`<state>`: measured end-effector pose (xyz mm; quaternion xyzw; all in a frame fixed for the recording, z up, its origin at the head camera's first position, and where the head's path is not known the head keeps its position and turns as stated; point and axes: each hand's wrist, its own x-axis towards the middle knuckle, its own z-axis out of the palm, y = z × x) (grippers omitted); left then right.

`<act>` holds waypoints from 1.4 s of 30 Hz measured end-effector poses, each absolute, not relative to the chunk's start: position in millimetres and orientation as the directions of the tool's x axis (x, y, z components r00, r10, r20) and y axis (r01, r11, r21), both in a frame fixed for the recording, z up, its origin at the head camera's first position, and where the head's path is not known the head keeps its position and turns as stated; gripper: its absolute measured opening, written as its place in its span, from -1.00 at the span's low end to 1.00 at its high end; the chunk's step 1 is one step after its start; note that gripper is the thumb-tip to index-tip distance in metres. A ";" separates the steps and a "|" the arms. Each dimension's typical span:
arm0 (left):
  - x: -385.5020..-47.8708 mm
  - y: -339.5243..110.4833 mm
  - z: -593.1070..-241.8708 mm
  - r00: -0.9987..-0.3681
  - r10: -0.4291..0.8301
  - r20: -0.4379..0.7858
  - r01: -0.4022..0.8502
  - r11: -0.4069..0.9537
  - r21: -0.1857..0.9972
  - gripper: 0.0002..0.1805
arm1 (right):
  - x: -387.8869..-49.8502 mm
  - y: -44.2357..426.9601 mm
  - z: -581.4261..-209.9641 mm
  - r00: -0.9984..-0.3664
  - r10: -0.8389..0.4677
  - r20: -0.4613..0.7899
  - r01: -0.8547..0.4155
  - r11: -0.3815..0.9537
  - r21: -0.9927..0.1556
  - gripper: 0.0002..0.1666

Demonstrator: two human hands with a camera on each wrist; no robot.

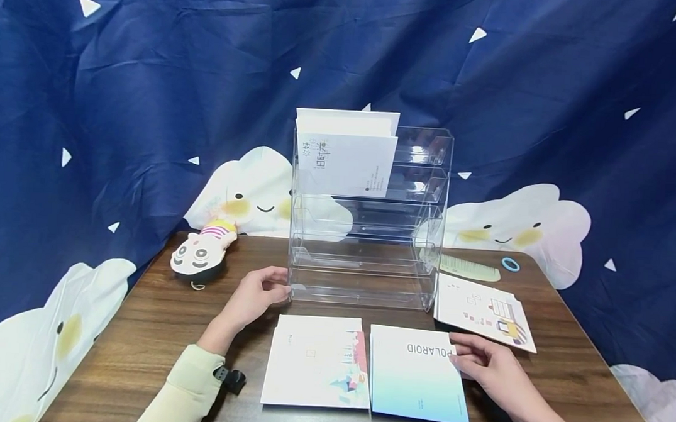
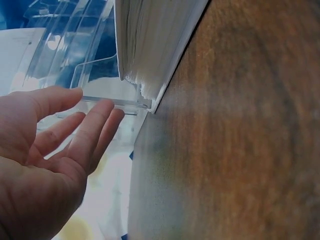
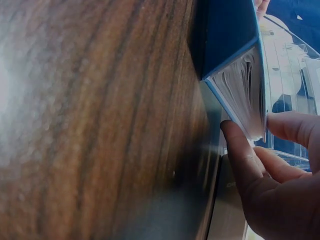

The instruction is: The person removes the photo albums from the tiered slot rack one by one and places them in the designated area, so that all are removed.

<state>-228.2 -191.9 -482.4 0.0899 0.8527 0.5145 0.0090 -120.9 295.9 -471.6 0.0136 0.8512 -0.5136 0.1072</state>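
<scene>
A clear tiered rack [image 1: 362, 297] stands at the back of the table, with white books [image 1: 346, 164] in its upper left tiers. My left hand [image 1: 261, 292] is at its lower left corner, fingers nearly straight and fingertips at the clear edge. A white-to-blue book [image 1: 421, 391] marked POLAROID lies in front. My right hand [image 1: 492, 369] pinches its right edge, thumb on the top cover and fingers below; in the right wrist view its pages fan between the covers. Left of it lies a stack of white illustrated books [image 1: 314, 367].
Another white illustrated book [image 1: 481, 308] lies right of the rack, near a pale green comb [image 1: 470, 268] and a blue ring [image 1: 510, 264]. A plush toy [image 1: 200, 255] lies at the back left. Behind the table hangs a blue curtain [image 1: 150, 102].
</scene>
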 end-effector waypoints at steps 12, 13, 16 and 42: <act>-226.8 -192.3 -485.5 -0.983 0.163 0.079 0.145 0.450 0.881 -0.55 | -121.2 296.1 -473.0 -0.968 -0.112 -0.225 0.154 0.444 -0.883 -0.33; -226.6 -192.4 -485.9 -0.983 0.165 0.078 0.146 0.448 0.882 -0.55 | -121.3 296.6 -473.3 -0.967 -0.114 -0.229 0.157 0.442 -0.883 -0.32; -226.1 -192.7 -486.4 -0.982 0.168 0.082 0.150 0.445 0.883 -0.55 | -122.0 297.5 -473.9 -0.963 -0.120 -0.240 0.166 0.437 -0.884 -0.31; -228.7 -192.4 -484.2 -0.985 0.159 0.073 0.138 0.452 0.881 -0.55 | -130.4 297.5 -473.3 -0.945 -0.084 -0.317 0.258 0.406 -0.877 -0.30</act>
